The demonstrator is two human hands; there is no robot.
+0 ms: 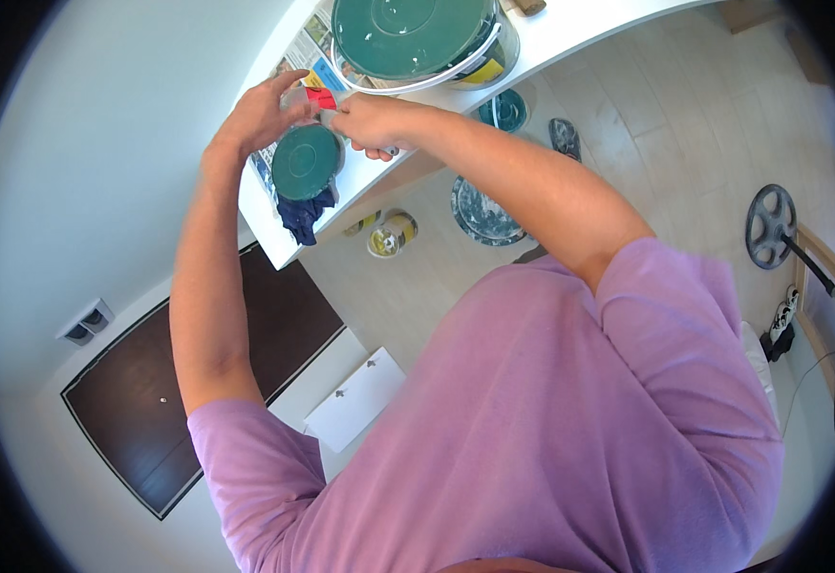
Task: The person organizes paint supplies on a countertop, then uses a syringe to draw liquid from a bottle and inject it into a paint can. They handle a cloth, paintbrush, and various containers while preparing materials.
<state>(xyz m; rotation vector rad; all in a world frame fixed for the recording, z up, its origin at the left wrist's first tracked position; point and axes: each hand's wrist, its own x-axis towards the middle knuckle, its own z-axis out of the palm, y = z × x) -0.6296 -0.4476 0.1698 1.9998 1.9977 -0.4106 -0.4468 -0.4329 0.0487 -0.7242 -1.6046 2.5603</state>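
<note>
My left hand (pixel 263 113) and my right hand (pixel 376 121) meet over the white counter. Between them is a pale greyish item with a red label (pixel 320 98); its exact kind does not show. The right fingers wrap round one end, while the left thumb and fingers close about the other. Just below the hands stands a smaller tub with a green lid (pixel 306 162). A crumpled dark blue cloth (pixel 301 216) lies against it. Beyond my hands sits a large bucket with a green lid (pixel 413 33) and white handle, spotted with white.
Newspaper (pixel 314 38) covers part of the white counter (pixel 279 237) along the wall. On the floor stand a dark, white-smeared bucket (pixel 482 212), a green-lidded bucket (pixel 505 111) and a yellow-labelled can (pixel 393 235). A black weight plate (pixel 771 226) is farther right.
</note>
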